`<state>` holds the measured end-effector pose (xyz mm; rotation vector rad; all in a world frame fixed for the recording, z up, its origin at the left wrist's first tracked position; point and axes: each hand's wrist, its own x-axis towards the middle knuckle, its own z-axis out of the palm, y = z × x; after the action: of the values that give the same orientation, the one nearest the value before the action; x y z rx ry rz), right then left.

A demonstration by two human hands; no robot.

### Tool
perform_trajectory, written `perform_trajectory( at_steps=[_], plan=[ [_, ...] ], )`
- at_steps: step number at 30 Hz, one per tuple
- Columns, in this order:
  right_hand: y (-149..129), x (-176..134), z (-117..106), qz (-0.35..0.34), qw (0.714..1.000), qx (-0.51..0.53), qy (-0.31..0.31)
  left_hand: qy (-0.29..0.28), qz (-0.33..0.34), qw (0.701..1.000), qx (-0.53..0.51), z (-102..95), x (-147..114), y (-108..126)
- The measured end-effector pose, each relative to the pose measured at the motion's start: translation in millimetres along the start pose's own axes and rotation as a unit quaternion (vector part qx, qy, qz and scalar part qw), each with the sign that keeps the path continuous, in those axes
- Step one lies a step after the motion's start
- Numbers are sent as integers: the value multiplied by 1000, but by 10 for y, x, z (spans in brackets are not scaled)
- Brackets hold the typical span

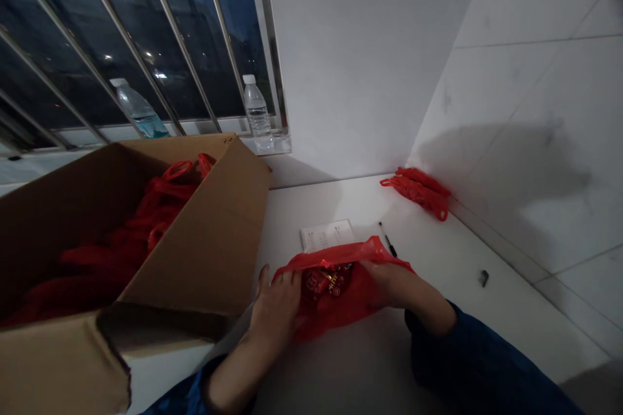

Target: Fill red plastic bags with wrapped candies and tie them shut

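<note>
Showing through the head camera, from where I am working at a distance, a red plastic bag point(335, 320) is lying on the white counter point(452, 272) just to the right of the cardboard box point(209, 227), the landmark for all places given. The bag's mouth is gaping upward, and shiny red-and-gold items point(333, 281) are showing inside; their exact kind is remaining unclear to me. With the left hand point(276, 305), on the side of the bag nearer the box, I am holding the bag's edge, the fingers partly curled over it. With the right hand point(393, 284), on the side farther from the box, I am reaching into the mouth; the red film is covering the fingertips, so I am not able to tell how far they are closed or whether they are gripping anything. Dark blue sleeves point(487, 363) are covering both forearms.

Inside the box, more red bags point(165, 201) are lying in a heap. To the right of the box, beyond the open bag, a printed sheet point(329, 235) is lying; farther right are lying a pen point(388, 241), then a small dark object point(483, 278). Well to the right of the box, bundled red bags point(419, 194) are resting against the wall. Behind the box, two clear bottles point(259, 117) are standing by the barred window point(180, 32).
</note>
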<state>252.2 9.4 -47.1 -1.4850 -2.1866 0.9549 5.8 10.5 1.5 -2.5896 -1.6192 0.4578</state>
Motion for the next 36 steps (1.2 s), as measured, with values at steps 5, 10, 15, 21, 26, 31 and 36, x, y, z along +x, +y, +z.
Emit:
perform_trajectory(
  at_steps=[5,10,15,21,26,31,36],
  plan=[
    [-22,62,-38,10,1000,0,-29,-20,48,996,-74,196,168,-150],
    [-52,29,-140,49,999,-16,0,47,92,985,-139,100,213,-183],
    [-120,133,-42,25,997,3,67,119,74,983,-116,-24,270,-50],
    [-56,287,122,45,994,64,79,163,109,970,-146,73,448,52],
    [-121,206,24,6,981,136,141,198,77,936,-281,-35,402,-32],
    [-315,151,-48,-54,936,333,102,200,27,890,-410,-133,263,-86],
    [-349,175,13,-44,898,434,50,201,14,871,-448,-118,195,-54]
  ],
)
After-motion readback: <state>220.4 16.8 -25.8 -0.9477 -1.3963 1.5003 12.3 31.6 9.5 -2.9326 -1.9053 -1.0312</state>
